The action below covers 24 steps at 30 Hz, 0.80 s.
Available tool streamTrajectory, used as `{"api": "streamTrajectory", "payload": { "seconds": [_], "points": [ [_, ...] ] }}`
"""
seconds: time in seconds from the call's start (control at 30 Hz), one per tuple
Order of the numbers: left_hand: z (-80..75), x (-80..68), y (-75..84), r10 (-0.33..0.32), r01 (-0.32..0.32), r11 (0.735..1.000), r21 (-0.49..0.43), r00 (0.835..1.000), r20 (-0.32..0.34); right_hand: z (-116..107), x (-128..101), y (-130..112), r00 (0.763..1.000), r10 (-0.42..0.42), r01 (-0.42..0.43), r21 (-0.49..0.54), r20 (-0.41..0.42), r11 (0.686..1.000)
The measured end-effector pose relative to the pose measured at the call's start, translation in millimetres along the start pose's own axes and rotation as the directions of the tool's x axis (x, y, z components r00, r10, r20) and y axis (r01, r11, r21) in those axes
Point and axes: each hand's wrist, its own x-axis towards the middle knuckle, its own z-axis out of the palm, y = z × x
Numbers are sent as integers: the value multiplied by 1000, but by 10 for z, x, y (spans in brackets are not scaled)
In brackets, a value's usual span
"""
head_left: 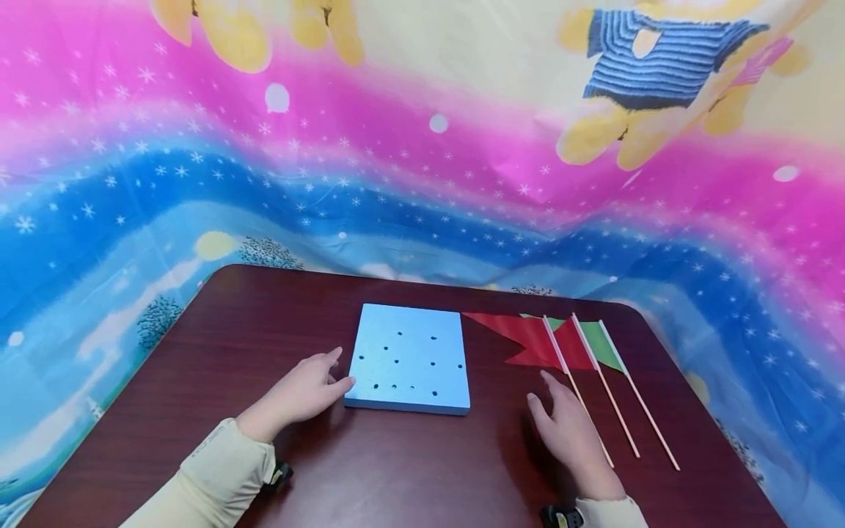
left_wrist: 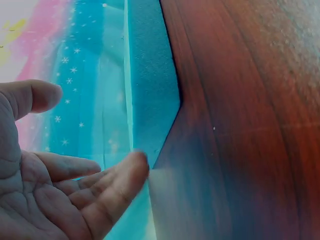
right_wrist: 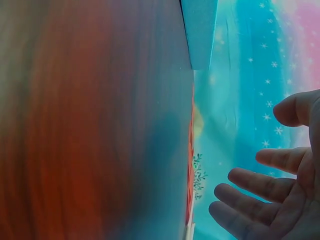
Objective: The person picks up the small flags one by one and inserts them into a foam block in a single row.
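head | left hand (head_left: pixel 300 392) touches foam block (head_left: pixel 409 358) | right hand (head_left: pixel 571 433) beside flags (head_left: pixel 561 341)

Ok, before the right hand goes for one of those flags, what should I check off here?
1. Foam block flat on the table, holes facing up: ok.
2. Left hand steadying the block: ok, fingers touch its near-left corner.
3. Right hand empty: ok, fingers relaxed.
4. Flags within reach: ok, three sticks lie just right of that hand.
5. Sticks separate: ok; the cloths overlap.
6. Hole depth: cannot tell.
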Motion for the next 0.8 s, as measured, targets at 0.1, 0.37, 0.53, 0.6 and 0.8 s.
{"api": "streamTrajectory", "payload": {
  "seconds": [0.1,0.37,0.53,0.6,0.8],
  "points": [
    [38,41,-1,-11,11,1000,-4,1000,-5,-4,-10,37,999,38,-38,3,11,999],
    [93,97,-12,-55,54,998,-21,998,-13,-89,54,111,997,73,-73,16,-22,997],
    [111,102,-19,-59,59,998,-4,998,-5,-127,114,169,995,96,-95,23,-30,995],
    [113,112,-15,-60,60,998,7,998,4,-144,120,219,993,112,-111,30,-30,993],
    [103,146,-7,-81,81,997,14,996,29,-269,86,454,981,193,-191,53,-31,980]
  ]
}}
